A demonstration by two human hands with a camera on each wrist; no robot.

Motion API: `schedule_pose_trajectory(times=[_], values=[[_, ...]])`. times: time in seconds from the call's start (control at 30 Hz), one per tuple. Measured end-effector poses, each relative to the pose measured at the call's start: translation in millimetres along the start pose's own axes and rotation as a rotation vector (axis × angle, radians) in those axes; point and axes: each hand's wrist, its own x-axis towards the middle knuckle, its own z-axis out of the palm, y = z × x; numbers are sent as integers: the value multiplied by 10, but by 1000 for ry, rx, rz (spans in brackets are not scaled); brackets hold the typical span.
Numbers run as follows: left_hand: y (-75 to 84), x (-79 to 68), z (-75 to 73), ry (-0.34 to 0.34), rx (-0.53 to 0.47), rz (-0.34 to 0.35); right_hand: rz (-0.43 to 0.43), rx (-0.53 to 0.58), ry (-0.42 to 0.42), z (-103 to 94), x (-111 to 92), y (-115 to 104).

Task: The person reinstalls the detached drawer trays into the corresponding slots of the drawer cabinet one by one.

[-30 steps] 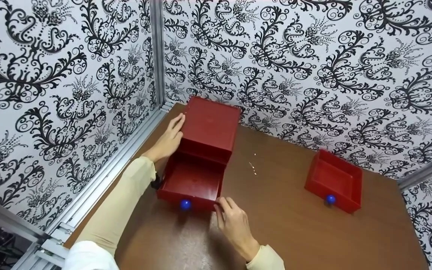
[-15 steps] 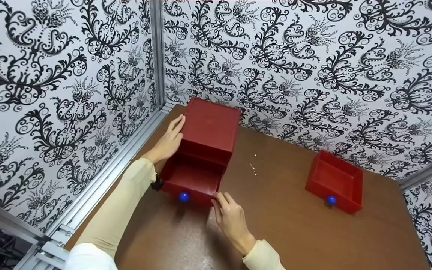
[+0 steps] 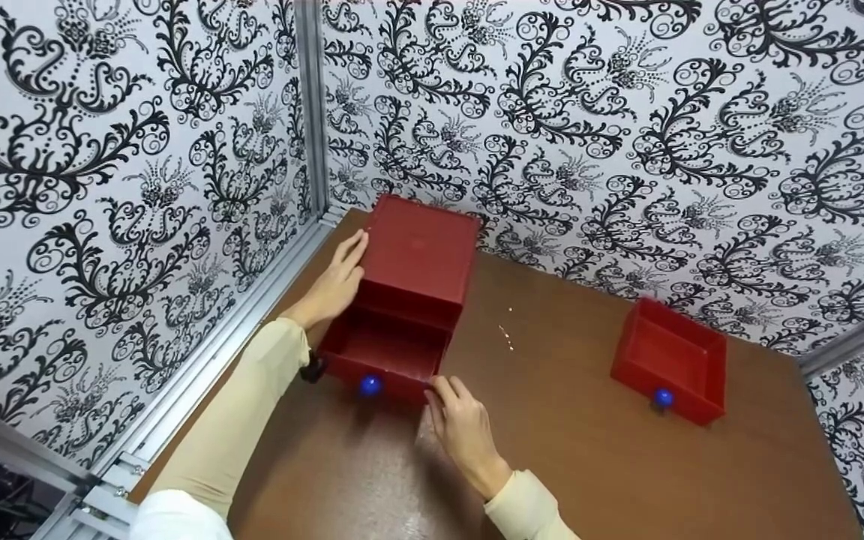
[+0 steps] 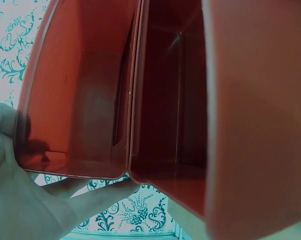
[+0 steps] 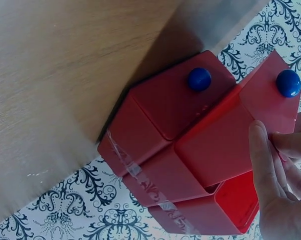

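Note:
A red drawer cabinet (image 3: pixel 421 247) stands at the table's back left. Its top compartment (image 4: pixel 95 90) has no drawer in it. The middle drawer (image 3: pixel 402 385) is partly pulled out; its blue knob (image 5: pixel 289 83) faces forward. Below it the bottom drawer (image 5: pixel 175 105) sits pushed in, with a blue knob too. My left hand (image 3: pixel 334 289) rests on the cabinet's upper left side, fingers fairly straight; in the left wrist view the hand (image 4: pixel 30 210) lies along the compartment's rim. My right hand (image 3: pixel 466 431) pinches the middle drawer's front right corner between thumb and fingers.
Another red drawer (image 3: pixel 672 360) with a blue knob lies on the brown table (image 3: pixel 552 427) at the right. Small pale bits (image 3: pixel 507 337) are scattered between them. Patterned walls (image 3: pixel 552 150) and a metal rail (image 3: pixel 207 360) border the table.
The middle drawer has slid inward, toward the cabinet, and my right hand has moved along with it, still on its corner. My left hand stays against the cabinet's side.

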Motion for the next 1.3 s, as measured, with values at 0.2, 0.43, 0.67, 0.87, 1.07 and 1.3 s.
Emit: schedule_pose_trajectory(times=[0.2, 0.43, 0.67, 0.87, 1.07, 1.3], values=[[-6, -4, 1, 12, 7, 26, 11, 9, 4, 10, 29, 21], [4, -3, 0, 6, 12, 17, 34, 25, 3, 33, 54, 53], [0, 0, 6, 15, 11, 23, 71, 52, -5, 59, 106, 87], [2, -5, -2, 11, 14, 13, 111, 74, -25, 81, 145, 123], [-11, -5, -12, 9, 3, 7, 127, 98, -48, 113, 178, 167], [-25, 4, -1, 8, 18, -6, 181, 99, -43, 140, 213, 204]])
